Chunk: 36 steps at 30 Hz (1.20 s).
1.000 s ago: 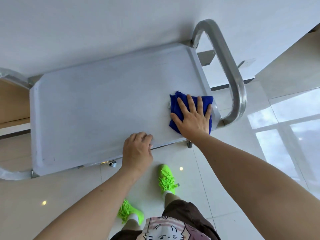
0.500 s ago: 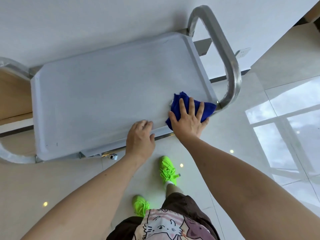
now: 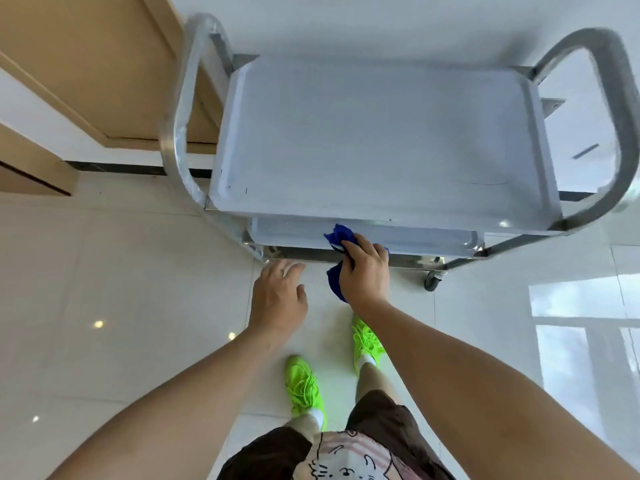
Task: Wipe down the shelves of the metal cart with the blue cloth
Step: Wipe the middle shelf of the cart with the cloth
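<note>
Cart: metal cart (image 3: 381, 140) stands against the white wall, its top shelf (image 3: 377, 133) bare and facing up, a curved handle (image 3: 620, 126) at each end.
Lower shelf: only its front strip (image 3: 426, 237) shows under the top one; the rest is hidden.
Cloth: blue cloth (image 3: 337, 237) is bunched at the front lip of the lower shelf, one end poking up toward it, the other hanging below the fist.
Right hand: right hand (image 3: 363, 271) has its fingers curled tight around the cloth, knuckles up, just in front of the lower shelf's edge.
Left hand: left hand (image 3: 277, 299) holds nothing, fingers loosely spread, hovering over the floor tiles (image 3: 138, 289) near the cart's front rail.
Step in hand: I judge the wiping is shifting down to the lower shelf.
Doing it well: flatten the cloth under the palm before reaching in, since a wad cleans only a narrow track; steady the frame with the free hand, because the caster (image 3: 433, 280) may let the cart roll; work from the far back to the front lip.
</note>
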### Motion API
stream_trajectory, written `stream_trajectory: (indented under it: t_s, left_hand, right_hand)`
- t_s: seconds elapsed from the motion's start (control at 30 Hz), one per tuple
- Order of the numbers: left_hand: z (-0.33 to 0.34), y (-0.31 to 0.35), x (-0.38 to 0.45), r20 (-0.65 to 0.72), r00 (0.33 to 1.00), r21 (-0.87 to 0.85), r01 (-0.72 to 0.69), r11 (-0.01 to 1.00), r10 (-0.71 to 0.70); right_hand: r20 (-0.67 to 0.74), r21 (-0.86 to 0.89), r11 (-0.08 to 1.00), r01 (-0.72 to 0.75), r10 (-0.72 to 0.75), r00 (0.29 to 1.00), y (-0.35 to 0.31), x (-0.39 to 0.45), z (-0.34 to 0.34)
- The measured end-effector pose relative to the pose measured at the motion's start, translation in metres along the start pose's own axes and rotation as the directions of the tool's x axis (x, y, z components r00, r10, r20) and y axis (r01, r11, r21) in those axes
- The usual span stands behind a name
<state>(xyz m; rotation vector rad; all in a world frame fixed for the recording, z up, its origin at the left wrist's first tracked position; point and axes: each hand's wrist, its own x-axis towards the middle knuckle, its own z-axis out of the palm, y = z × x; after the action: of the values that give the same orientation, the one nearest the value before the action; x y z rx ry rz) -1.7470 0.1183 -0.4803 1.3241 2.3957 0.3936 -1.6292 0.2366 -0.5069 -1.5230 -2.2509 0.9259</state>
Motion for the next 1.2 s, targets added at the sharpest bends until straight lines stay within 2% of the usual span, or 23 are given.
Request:
stream_trajectory:
  t_s: [0.27, 0.53, 0.8, 0.83, 0.9, 0.97, 1.0, 1.1, 1.2]
  left_hand:
    - [0.021, -0.063, -0.025, -0.018, 0.976, -0.007, 0.218, 0.976, -0.218]
    - [0.069, -0.098, -0.002, -0.074, 0.951, -0.038, 0.297, 0.954, -0.299]
    - [0.116, -0.143, 0.066, -0.284, 0.943, -0.101, 0.151, 0.983, -0.174]
    - [0.123, -0.149, 0.077, -0.319, 0.932, -0.117, 0.138, 0.983, -0.169]
    - [0.136, -0.161, 0.098, -0.385, 0.913, -0.136, 0.089, 0.987, -0.136]
    - [0.153, -0.174, 0.117, -0.421, 0.903, -0.121, 0.032, 0.992, -0.08]
    - [0.162, -0.182, 0.126, -0.442, 0.895, -0.111, 0.009, 0.994, -0.057]
    - [0.182, -0.2, 0.149, -0.533, 0.846, -0.122, -0.049, 0.991, -0.024]
    - [0.188, -0.207, 0.175, -0.607, 0.793, -0.165, -0.067, 0.984, -0.048]
  right_hand:
    - [0.188, -0.093, 0.993, 0.073, -0.054, 0.981, -0.01, -0.014, 0.057]
    - [0.206, -0.142, 0.969, 0.203, -0.172, 0.963, 0.002, 0.02, 0.111]
    - [0.085, -0.128, 0.93, 0.345, -0.336, 0.938, 0.01, 0.079, 0.188]
    - [0.09, -0.138, 0.919, 0.37, -0.361, 0.928, 0.01, 0.088, 0.202]
    - [0.207, -0.211, 0.886, 0.412, -0.372, 0.905, 0.015, 0.104, 0.231]
    - [0.348, -0.362, 0.794, 0.488, -0.371, 0.861, 0.028, 0.115, 0.26]
    - [0.369, -0.421, 0.735, 0.532, -0.397, 0.84, 0.035, 0.119, 0.272]
    - [0.307, -0.492, 0.638, 0.592, -0.51, 0.804, 0.046, 0.13, 0.292]
    - [0.261, -0.504, 0.648, 0.571, -0.516, 0.816, 0.042, 0.144, 0.307]
